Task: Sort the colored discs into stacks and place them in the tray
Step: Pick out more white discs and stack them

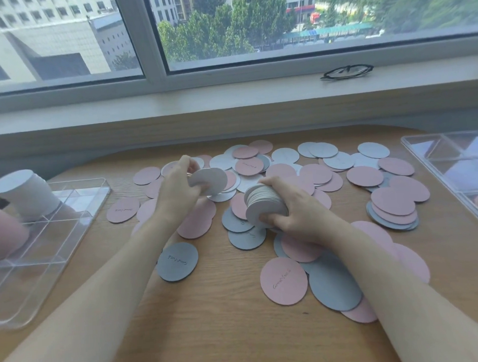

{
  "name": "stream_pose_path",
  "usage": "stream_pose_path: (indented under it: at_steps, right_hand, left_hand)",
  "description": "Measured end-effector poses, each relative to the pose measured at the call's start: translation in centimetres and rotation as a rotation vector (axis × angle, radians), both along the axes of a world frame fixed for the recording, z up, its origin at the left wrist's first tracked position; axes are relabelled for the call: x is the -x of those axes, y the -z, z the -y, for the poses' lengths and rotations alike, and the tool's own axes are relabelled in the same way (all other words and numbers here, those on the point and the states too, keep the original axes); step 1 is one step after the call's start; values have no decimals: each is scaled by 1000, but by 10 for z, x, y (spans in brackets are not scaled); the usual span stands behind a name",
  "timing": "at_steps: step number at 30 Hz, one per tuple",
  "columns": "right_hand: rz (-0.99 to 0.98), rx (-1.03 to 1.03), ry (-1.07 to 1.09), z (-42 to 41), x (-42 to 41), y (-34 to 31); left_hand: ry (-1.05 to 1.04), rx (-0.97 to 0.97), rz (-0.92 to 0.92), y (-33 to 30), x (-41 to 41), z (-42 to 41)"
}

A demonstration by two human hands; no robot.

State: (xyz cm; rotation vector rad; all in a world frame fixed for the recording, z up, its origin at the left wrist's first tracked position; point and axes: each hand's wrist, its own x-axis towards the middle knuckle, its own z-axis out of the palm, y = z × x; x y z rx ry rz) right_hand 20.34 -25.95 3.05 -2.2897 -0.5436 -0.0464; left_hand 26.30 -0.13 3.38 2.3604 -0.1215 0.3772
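Near table: loose round card discs lie on my wooden table (228, 307); a dark grey disc (177, 261) sits near left; a pink disc with faint writing (283, 281) sits near right, overlapping a larger grey one; I cannot read the writing.
My right hand: my right hand (295, 211) grasps a thick stack of white discs (264, 204), fingers curled round its edge, held on its side just above the pile.
My left hand: my left hand (176, 187) pinches a single white disc (208, 180) at its rim, just left of the stack and apart from it; I judge it goes onto the stack next.
Middle pile: pink, white and grey discs (329, 172) are spread mixed and overlapping across the far half of the table; most are unsorted.
Done so far: in the clear plastic compartment tray (76, 232) at left stand a tall white stack (26, 194) and a pink stack (0, 231), both blurred.
Left to do: I judge the job well under half done; no grey stack shows.
Hard to see: a second clear tray (451, 151) at far right is cut off by the edge; something pink lies in it, unclear what.
Far: dark-framed glasses (346, 72) rest on the windowsill.
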Motion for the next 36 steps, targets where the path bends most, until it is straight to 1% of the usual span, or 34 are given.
stream_pose_path:
  at_steps: [2, 4, 6, 9, 12, 17, 21, 24, 30, 36]
  right_hand:
    - [5, -7, 0, 0, 0, 0]
    - [8, -28, -4, -1, -1, 2]
    - [8, -66, -7, -1, -2, 3]
    - [-7, -97, 0, 1, -2, 5]
    - [-5, -91, -3, 1, -3, 5]
    - [9, -96, -3, 0, -5, 5]
    - [27, -113, 4, -1, -3, 5]
    - [-2, -144, 22, -2, 0, 4]
    - [-72, -191, 46, -1, 3, 1]
    - [-121, -228, 59, 0, 0, 4]
  left_hand:
    - [18, 40, 35, -2, 11, 2]
    - [36, 126, 50, -5, 21, 7]
    - [95, 223, 45, -5, 30, 15]
    - [213, 288, 50, 3, 40, 29]
    - [214, 361, 61, 12, 47, 34]
    - [245, 434, 28, 17, 52, 33]
    - [235, 426, 52, 16, 55, 34]
    - [215, 417, 72, 17, 53, 32]
    - [224, 459, 70, 19, 51, 30]
    - [234, 586, 66, 24, 45, 26]
